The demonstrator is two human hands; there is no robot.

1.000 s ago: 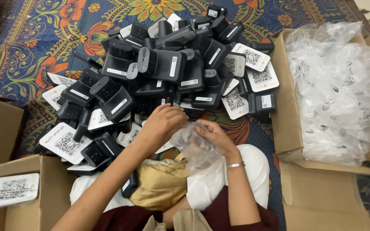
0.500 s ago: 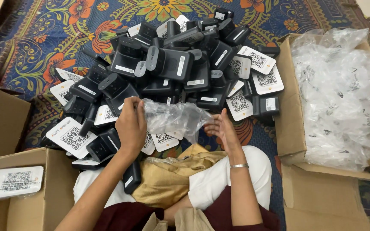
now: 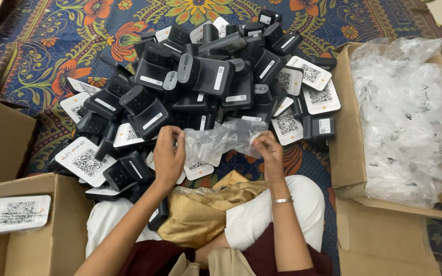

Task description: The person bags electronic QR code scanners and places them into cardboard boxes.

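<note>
hands: 2 | clear plastic bag held: 1 | cardboard boxes: 3 | black devices: one heap, too many to count

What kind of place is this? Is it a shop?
Probably a home floor used for packing, not a shop: a flowery rug, a heap of black gadgets, and a cardboard box of plastic bags.

Crinkled glossy clear plastic bag, matt black plastic devices, rough brown cardboard box, patterned woven cloth

Left hand, right hand pinched, apart.
</note>
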